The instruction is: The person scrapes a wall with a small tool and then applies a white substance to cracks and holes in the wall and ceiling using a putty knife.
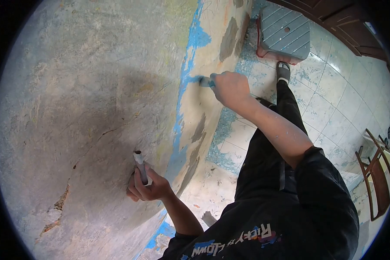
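Observation:
My right hand is closed around the handle of a scraper, its pale, flat blade meeting the wall beside a ragged strip of blue paint. Most of the handle is hidden by my fingers; a teal bit shows. Lower left, my left hand grips a short grey tube-like tool upright, close to the wall. Its top end looks dark and hollow; I cannot make out its kind. The wall is worn and patchy grey-beige, with a crack and a broken spot.
A grey ridged step stool stands on the tiled floor, near my sandalled foot. Paint flakes litter the tiles along the wall's base. A wooden chair is at the far right; dark brown panelling runs along the top right.

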The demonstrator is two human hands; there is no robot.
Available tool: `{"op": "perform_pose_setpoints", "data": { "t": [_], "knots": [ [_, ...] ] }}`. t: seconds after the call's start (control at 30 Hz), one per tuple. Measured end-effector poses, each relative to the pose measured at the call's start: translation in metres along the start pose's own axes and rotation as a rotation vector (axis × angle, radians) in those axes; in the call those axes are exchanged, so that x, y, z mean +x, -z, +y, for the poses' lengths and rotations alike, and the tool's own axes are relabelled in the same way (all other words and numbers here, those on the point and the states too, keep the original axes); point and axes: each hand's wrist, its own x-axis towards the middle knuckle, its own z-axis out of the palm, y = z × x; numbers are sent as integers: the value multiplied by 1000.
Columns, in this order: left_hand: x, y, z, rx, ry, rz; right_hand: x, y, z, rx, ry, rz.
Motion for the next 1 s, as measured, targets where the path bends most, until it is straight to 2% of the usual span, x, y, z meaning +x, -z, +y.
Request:
{"op": "perform_pose_setpoints", "data": {
  "t": [0.17, 0.27, 0.37, 0.47, 0.67, 0.77, 0.87, 1.0],
  "knots": [
    [2, 1, 4, 41, 3, -5, -1, -1, -6, -46, -4, -24],
    [2, 2, 4, 67, -10, -8, 4, -31, 9, -31, 24, -37],
    [-1, 1, 0, 76, -19, -22, -9, 0, -13, -13, -8, -24],
    [-6, -2, -3, 10, 13, 3, -9, -12, -7, 7, -46, -17],
    [-3, 1, -4, 4, -17, -2, -6, 10, -14, -40, -2, -8],
    [3, -2, 3, 35, -48, 2, 1, -28, 8, -44, -2, -16],
    [1, 0, 0, 75, -65, -6, -8, -5, -6, 3, -9, 30],
    [-3, -5, -5, 24, -49, 32, -7, -18, 6, 16, -28, 36]
  ]
}}
